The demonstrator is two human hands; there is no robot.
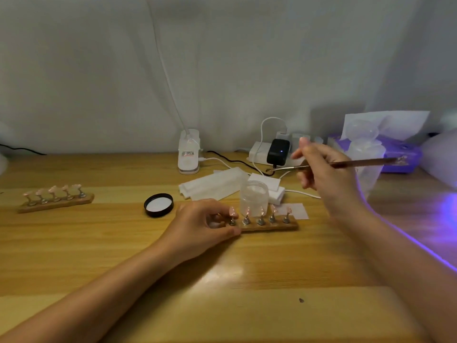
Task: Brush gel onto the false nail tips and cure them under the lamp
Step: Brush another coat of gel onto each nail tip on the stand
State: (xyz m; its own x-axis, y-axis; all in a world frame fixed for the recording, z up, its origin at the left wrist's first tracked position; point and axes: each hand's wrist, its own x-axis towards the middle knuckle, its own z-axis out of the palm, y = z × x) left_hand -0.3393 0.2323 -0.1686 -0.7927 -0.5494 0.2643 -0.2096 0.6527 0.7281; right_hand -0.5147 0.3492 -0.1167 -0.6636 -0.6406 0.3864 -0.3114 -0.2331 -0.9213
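Note:
A wooden nail holder (277, 227) with several pink false nail tips (260, 212) on metal stands lies in the middle of the desk. My left hand (201, 225) grips its left end, fingers curled around the edge. My right hand (326, 174) is raised above and to the right of it, pinching a thin gel brush (296, 167) whose tip points left, above an open clear gel jar (254, 195) just behind the holder. A second wooden holder with nail tips (55, 200) sits at the left.
The jar's black lid (158, 205) lies upside down left of the holder. White wipes (215, 184), a white lamp base (188, 154), a power strip with a black adapter (278, 152) and a tissue box (395, 154) stand behind. Purple light glows at the right edge (445, 209).

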